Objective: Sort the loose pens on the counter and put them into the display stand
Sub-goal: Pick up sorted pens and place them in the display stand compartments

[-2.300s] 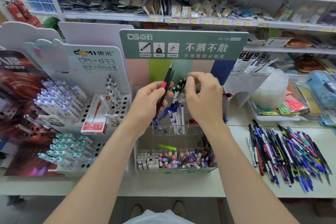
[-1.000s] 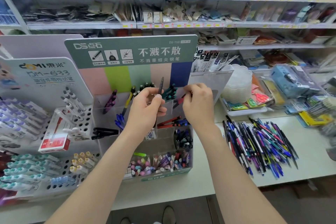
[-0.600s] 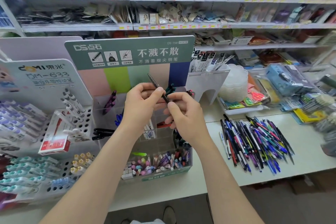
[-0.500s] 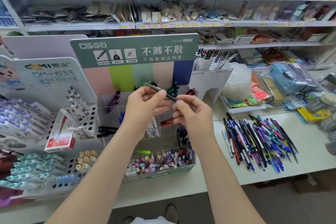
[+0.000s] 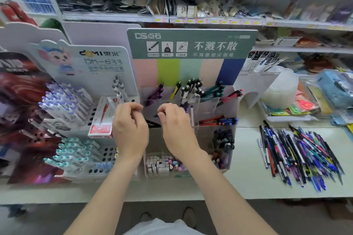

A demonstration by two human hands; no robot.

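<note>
Left hand (image 5: 130, 129) hovering before display stand (image 5: 192, 44), fingers curling, empty | right hand (image 5: 176, 129) curling alongside, contents indiscernible | loose pens (image 5: 298, 154) lying right of stand, well apart from both.

My body, seen from above. (a) My forearms (image 5: 107, 187), bare along all the length in view, with no sleeve edge showing. (b) My left hand (image 5: 131, 131) and right hand (image 5: 178, 131), backs uppermost; the fingers (image 5: 133, 106) are bare too. (c) At the lower edge, centre: the front of my white top (image 5: 152, 227), plain cloth. (d) Just beyond it: my shoes (image 5: 145, 216), two rounded toes, dull grey-brown.
</note>
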